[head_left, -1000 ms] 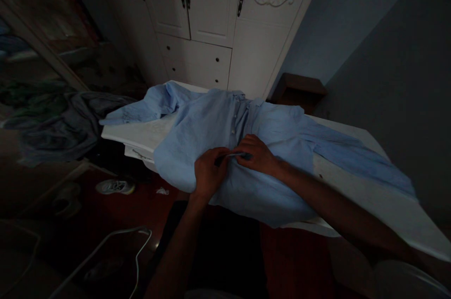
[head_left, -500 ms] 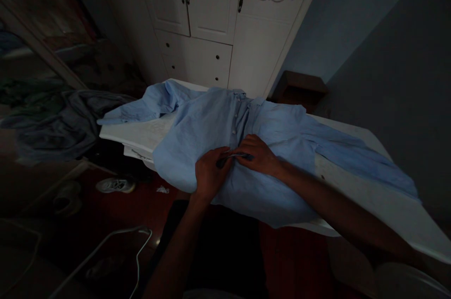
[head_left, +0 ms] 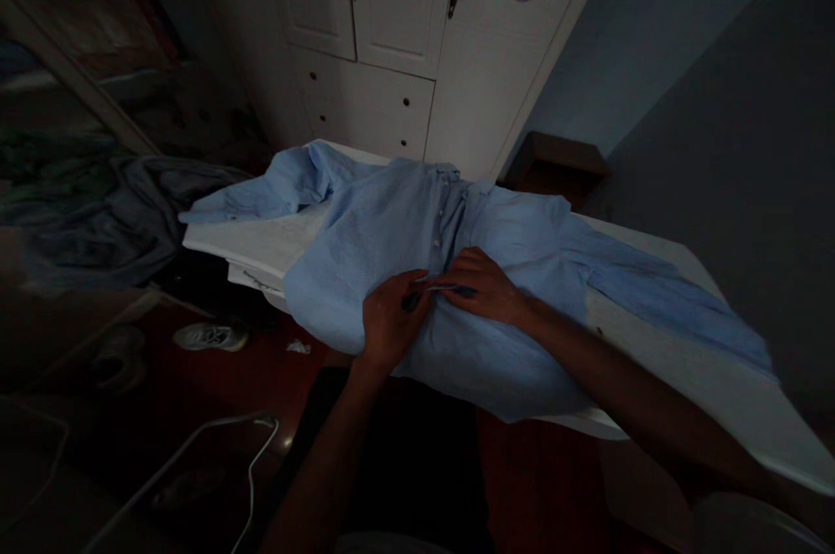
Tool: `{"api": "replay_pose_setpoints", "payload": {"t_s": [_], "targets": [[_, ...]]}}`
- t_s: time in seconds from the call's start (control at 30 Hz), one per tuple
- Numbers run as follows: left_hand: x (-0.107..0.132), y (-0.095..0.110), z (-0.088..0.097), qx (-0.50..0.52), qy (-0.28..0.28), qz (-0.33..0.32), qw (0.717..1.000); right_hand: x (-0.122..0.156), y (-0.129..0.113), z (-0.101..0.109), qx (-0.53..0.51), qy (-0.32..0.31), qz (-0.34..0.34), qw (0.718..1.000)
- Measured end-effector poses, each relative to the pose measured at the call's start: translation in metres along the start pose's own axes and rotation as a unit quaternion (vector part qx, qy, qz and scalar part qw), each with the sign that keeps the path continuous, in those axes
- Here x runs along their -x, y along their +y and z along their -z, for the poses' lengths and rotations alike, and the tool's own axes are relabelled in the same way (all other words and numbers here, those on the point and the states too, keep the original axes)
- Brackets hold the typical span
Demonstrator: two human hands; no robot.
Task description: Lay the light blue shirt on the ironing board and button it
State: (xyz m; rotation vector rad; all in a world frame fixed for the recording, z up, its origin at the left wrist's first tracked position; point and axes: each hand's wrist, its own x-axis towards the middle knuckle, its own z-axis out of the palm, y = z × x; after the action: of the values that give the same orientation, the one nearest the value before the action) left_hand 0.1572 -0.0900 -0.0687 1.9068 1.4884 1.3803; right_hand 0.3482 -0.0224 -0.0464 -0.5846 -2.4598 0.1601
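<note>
Where the front opening of the light blue woven shirt (head_left: 365, 232) crosses the near edge of the white-topped table (head_left: 684, 380), both hands meet on the cloth. The left hand (head_left: 390, 319) has thumb and fingers closed in a pinch on one front edge. The right hand (head_left: 486, 289) lies knuckles up, fingertips curled shut on the opposite edge, and the two hands touch. A small dark patch shows between them; what it is cannot be told.

Judgement: the step in hand appears to be work on the button strip, well below the collar. A next move calls for keeping both edges level and the cloth taut, since the weave looks thin, limp and finely creased.

The hem hangs over the near edge. One sleeve lies bunched toward the far left corner; the other trails along the right side. Behind stands a white panelled wardrobe (head_left: 391, 15) with dark handles. A dark grey cloth heap (head_left: 110, 215) lies left of the table.
</note>
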Motion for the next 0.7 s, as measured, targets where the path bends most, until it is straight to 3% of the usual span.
{"api": "replay_pose_setpoints", "payload": {"t_s": [0.23,0.7], "targets": [[0.0006,0.0014,0.0008,0.03,-0.001,0.023,0.999,-0.0008,0.0004,-0.0014,-0.033,0.009,-0.008,0.999],[0.0048,-0.0001,-0.0009,0.045,0.027,-0.004,0.999,-0.0024,0.0002,0.003,0.036,0.013,0.037,0.999]]}}
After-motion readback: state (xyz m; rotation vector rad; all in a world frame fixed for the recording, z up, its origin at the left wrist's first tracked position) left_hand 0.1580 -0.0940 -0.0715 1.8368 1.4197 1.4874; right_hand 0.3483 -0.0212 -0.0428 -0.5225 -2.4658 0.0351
